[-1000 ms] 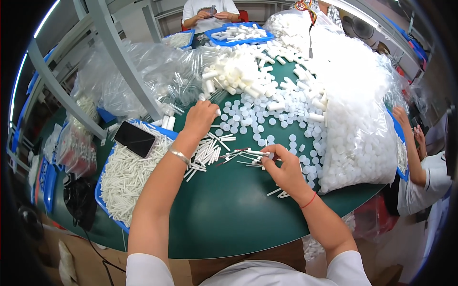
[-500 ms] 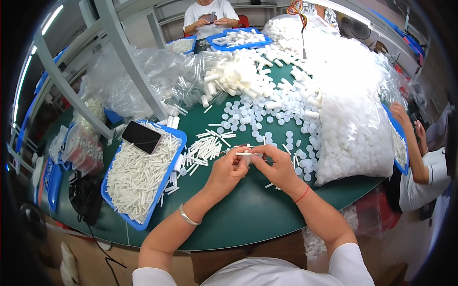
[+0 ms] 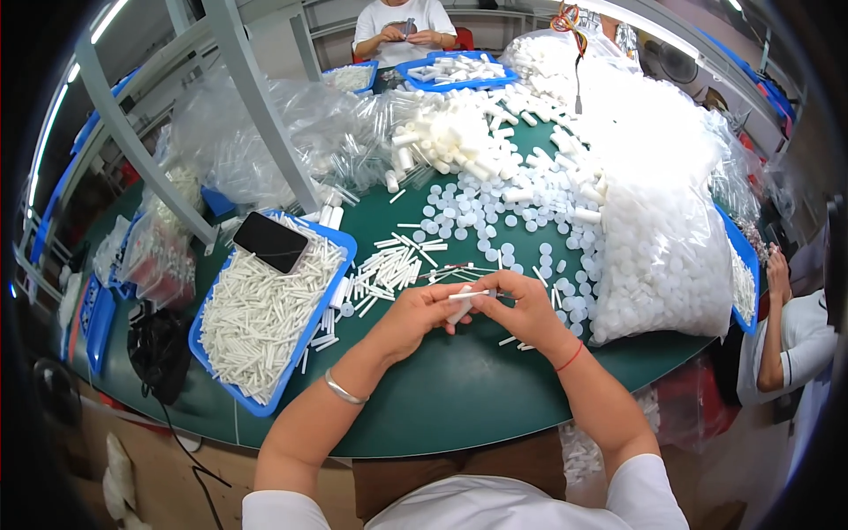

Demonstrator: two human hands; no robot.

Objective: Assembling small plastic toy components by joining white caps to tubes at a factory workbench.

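Observation:
Close together over the near part of the green table (image 3: 442, 397), both hands work at one spot. My left hand (image 3: 413, 320) is closed around a thicker white cylinder (image 3: 460, 307), partly hidden by the fingers. Between thumb and fingers, my right hand (image 3: 523, 309) pinches a thin white stick (image 3: 465, 295), which lies across the cylinder's upper end. Whether the stick enters the cylinder cannot be made out. Just beyond the hands lie loose white sticks (image 3: 389, 269) and a few thin dark-tipped rods (image 3: 450, 269). Translucent round caps (image 3: 459, 212) are scattered farther off.
A blue tray (image 3: 305, 353) of white sticks stands at left, a black phone (image 3: 271, 242) on it. At right slumps a large clear bag (image 3: 662, 274) of caps. Grey frame posts (image 3: 265, 106) rise at left. Co-workers sit opposite (image 3: 402, 22) and at right (image 3: 786, 344).
The thin stick has tilted slightly, and the thicker cylinder now shows more below it. Both hands stay close together. The whole view has shifted a little. The right co-worker's arm has lowered.

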